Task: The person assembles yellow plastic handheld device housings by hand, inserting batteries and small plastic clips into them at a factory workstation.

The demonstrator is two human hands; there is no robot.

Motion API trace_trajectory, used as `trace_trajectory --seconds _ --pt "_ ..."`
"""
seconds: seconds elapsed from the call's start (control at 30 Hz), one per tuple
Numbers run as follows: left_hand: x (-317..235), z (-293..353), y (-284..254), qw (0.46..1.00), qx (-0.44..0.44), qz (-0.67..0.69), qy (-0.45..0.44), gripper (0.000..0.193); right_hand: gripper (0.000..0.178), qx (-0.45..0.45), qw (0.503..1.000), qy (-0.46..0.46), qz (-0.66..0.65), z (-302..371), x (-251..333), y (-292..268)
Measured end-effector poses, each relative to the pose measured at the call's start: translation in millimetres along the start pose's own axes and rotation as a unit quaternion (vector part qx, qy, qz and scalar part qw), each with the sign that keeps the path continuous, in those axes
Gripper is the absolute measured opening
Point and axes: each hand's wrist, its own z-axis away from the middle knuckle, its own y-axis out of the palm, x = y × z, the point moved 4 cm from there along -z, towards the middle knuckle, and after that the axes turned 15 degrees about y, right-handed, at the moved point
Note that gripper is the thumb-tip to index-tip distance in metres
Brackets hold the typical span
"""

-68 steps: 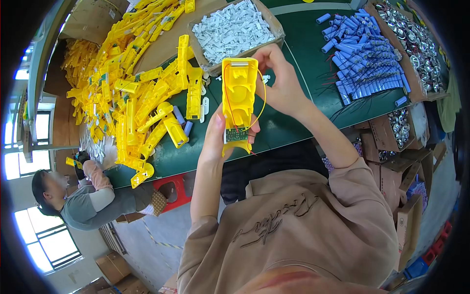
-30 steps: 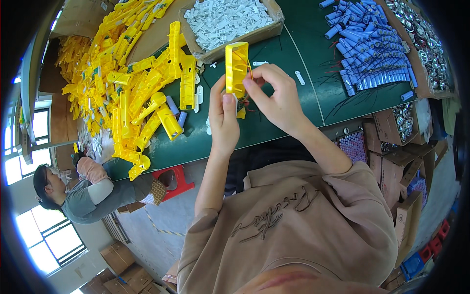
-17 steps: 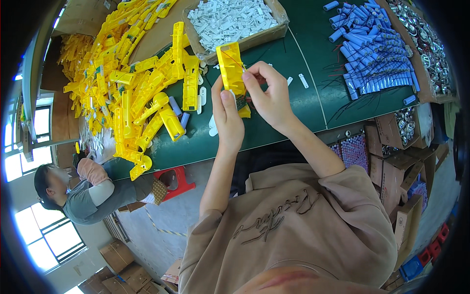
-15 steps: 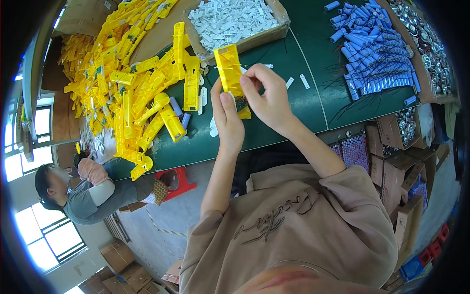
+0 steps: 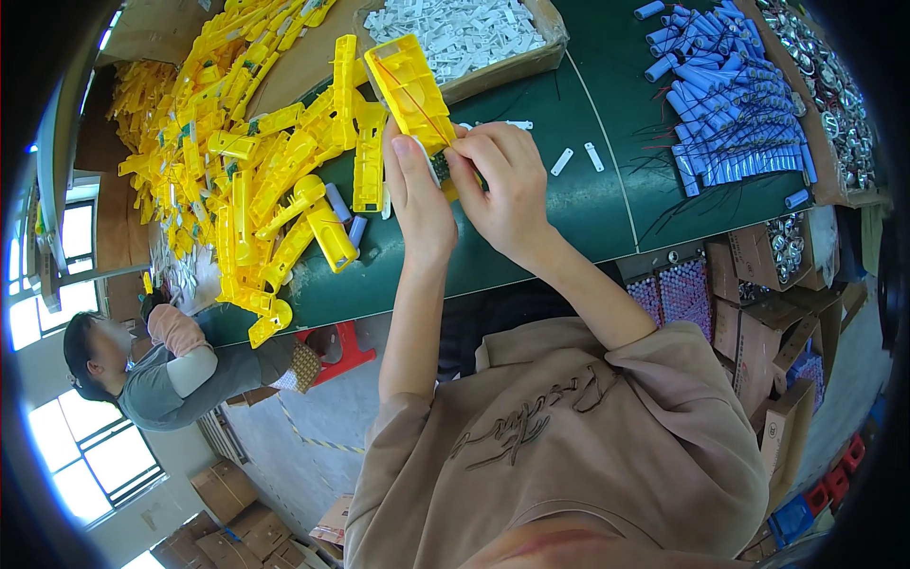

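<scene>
A yellow plastic housing [image 5: 409, 87] is held up over the green table, its open, ribbed side showing. A thin red wire [image 5: 422, 112] runs slantwise across it. My left hand [image 5: 419, 204] is closed round the lower part of the housing, with the thumb along its edge. At the housing's lower right corner, my right hand [image 5: 502, 185] pinches with thumb and forefinger, where the red wire ends; the fingers hide what lies between them. Part of a green circuit board [image 5: 441, 168] shows between the hands.
Yellow housings [image 5: 251, 204] lie heaped on the left, with blue cylindrical cells [image 5: 356, 230] beside them. A cardboard box [image 5: 512, 71] of white strips stands behind my hands. Wired blue cells [image 5: 725, 114] are stacked right. A co-worker [image 5: 161, 379] sits at the left.
The housing has been lifted a little and turned, so its inner side and the red wire now show. Both hands have shifted slightly left.
</scene>
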Motion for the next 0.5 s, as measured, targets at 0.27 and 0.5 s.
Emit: trace_trajectory --seconds 0.27,0.5 --pt "15.5 -24.1 9.0 0.998 0.056 -0.019 0.008 0.038 0.015 0.013 0.995 -0.06 0.077 -21.8 -12.8 -2.5" --pt "38.0 -35.4 7.1 0.992 0.105 0.043 -0.047 0.032 0.023 0.157 0.977 -0.086 0.115 -39.5 -39.9 -16.3"
